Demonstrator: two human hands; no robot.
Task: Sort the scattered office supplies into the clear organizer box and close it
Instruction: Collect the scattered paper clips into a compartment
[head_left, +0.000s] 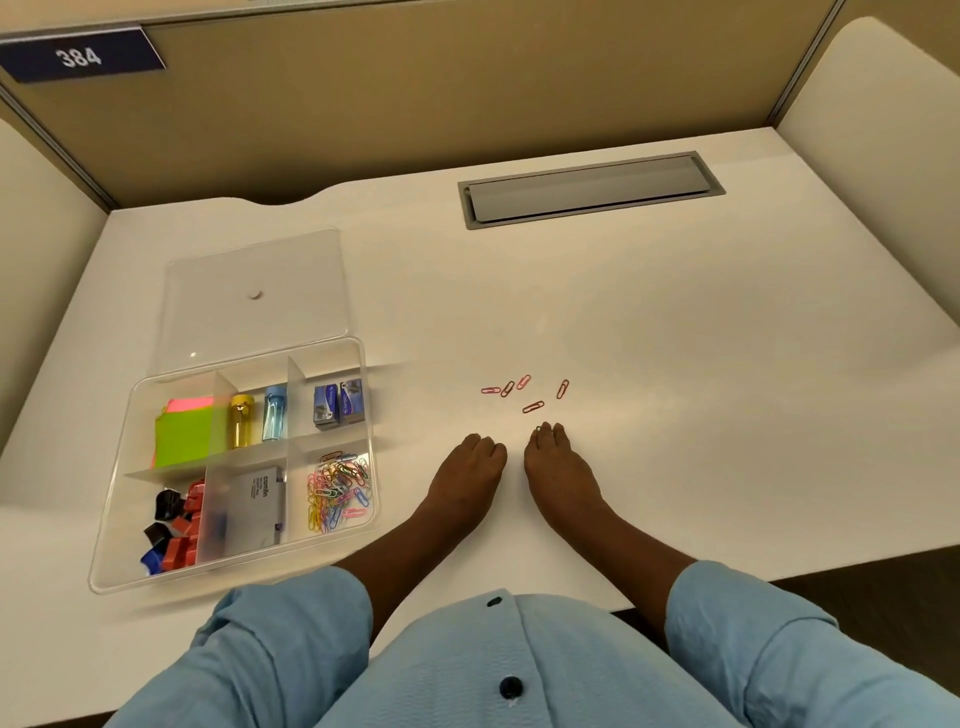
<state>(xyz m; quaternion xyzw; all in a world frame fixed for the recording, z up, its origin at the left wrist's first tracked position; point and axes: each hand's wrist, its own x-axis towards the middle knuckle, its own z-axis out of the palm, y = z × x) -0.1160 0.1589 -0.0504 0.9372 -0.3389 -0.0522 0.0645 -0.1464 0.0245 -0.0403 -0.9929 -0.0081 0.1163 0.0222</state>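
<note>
The clear organizer box (106, 540) was set on the left part of the white table (675, 338). Its lid (249, 322) was laid open and flat behind it. Inside, many things were already sorted. A pile of colored paper clips (337, 483) was kept in the near right space. Two little blue boxes (337, 405) were kept in the space behind that. A yellow tube (241, 421) and a blue tube (274, 413) were stood side by side in the middle. Green and pink sticky notes (184, 436) were stacked at the far left. Red, black and blue binder clips (174, 530) were heaped at the near left, beside a white box (254, 509).

A few loose pink clips (507, 388) were left on the table, well apart from the box.

Just below them, the right hand (558, 462) was curled, and a small clip (541, 429) was pinched at its fingertips (only a tiny loop could be seen). The left hand (467, 467) was placed close beside it, fingers bent down to the table. Whether anything was held in it could not be told.

A grey flap (592, 189) was set into the table farther back.
</note>
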